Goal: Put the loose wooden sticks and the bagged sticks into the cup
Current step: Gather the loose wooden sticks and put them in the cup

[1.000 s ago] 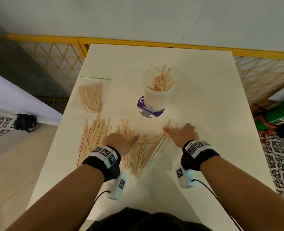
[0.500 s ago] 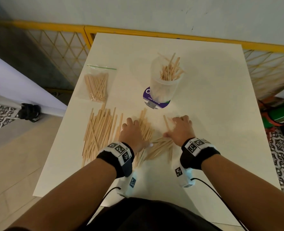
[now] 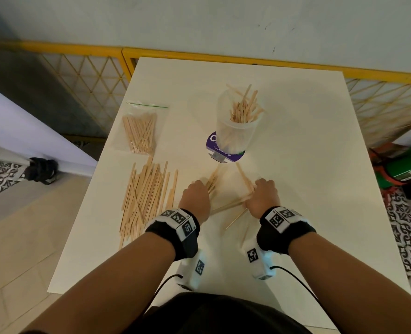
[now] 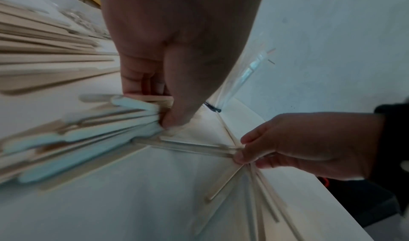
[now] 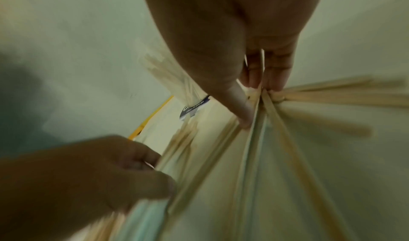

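A clear plastic cup [image 3: 235, 131] holding several wooden sticks stands mid-table on a purple sticker. My left hand [image 3: 196, 197] grips a bundle of loose sticks [image 3: 213, 182], seen blurred in the left wrist view [image 4: 88, 136]. My right hand [image 3: 262, 196] pinches another bunch of sticks [image 3: 233, 203] that fan out from its fingers [image 5: 265, 80]. A larger pile of loose sticks [image 3: 146, 196] lies to the left of my left hand. The bagged sticks [image 3: 140, 131] lie at the far left in a clear zip bag.
The white table [image 3: 308, 165] has its left edge close to the loose pile. A yellow lattice fence [image 3: 84, 75] runs behind and beside the table. A green object [image 3: 407, 169] sits on the floor to the right.
Both hands went from lying flat on the spread sticks to curling round separate bunches. The sticks between them have been raked together and the hands drew closer.
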`<state>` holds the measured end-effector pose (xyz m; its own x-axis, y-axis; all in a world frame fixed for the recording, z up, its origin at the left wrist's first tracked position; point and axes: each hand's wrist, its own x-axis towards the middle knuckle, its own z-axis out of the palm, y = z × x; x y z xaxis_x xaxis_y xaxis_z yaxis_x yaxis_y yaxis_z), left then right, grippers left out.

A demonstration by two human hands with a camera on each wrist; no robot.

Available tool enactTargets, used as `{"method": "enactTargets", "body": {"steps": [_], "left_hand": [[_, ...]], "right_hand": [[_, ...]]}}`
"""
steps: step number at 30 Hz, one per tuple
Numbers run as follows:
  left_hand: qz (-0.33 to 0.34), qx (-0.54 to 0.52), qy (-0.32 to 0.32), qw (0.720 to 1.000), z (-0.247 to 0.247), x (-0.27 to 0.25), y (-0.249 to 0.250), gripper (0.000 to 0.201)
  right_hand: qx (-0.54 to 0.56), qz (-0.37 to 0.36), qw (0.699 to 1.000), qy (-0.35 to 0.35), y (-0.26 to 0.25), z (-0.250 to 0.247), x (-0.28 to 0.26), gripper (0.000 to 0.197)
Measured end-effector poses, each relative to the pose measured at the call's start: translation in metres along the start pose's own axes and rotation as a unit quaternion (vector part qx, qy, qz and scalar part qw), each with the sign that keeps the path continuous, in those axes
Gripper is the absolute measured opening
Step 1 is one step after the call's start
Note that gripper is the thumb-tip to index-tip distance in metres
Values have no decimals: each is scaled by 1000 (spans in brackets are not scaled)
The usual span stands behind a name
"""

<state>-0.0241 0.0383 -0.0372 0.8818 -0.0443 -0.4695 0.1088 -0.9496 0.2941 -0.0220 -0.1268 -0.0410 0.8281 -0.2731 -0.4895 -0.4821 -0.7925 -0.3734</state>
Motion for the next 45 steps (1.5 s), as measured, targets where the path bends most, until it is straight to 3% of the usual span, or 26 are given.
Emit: {"method": "enactTargets", "body": {"steps": [3, 6, 10, 14, 19, 23, 29, 33, 36, 39, 43, 45], "left_hand": [[-13, 61, -6, 998, 6, 3, 10, 40], [-53, 69, 2, 996, 7, 6, 16, 36], [-71, 59, -7, 996, 6, 13, 11, 40], [-78, 44, -18, 996, 6, 15, 8, 40], [-76, -57, -33, 995, 0, 21, 0, 43], [-45, -187, -29, 981, -16, 19, -14, 33], [-20, -240, -48, 969, -23, 17, -31, 18], [2, -288, -47, 956, -26, 16, -33, 23], [18, -359, -67, 931, -34, 15, -32, 26], [56, -425, -50, 902, -46, 10, -30, 16], [107, -466, 4, 878, -70, 9, -25, 35], [150, -474, 43, 867, -88, 11, -19, 31]], "right_hand": [[37, 44, 998, -8, -10, 2, 7, 51], [43, 37, 998, -3, -11, 0, 9, 46], [73, 7, 997, 10, -10, -1, 8, 16], [88, -3, 995, 35, -8, 2, 5, 21], [-35, -73, 997, 16, 0, 4, 9, 23], [-66, -89, 994, -1, -4, 3, 9, 28], [-121, -77, 990, -16, -15, 7, 7, 34], [-44, -55, 996, -47, -15, -3, 15, 29], [32, -63, 996, -48, -13, -14, 19, 26], [134, -96, 983, -80, -13, -24, 13, 27], [140, -185, 967, -105, -21, -54, -4, 26], [176, -227, 951, -113, -31, -82, -14, 25]]}}
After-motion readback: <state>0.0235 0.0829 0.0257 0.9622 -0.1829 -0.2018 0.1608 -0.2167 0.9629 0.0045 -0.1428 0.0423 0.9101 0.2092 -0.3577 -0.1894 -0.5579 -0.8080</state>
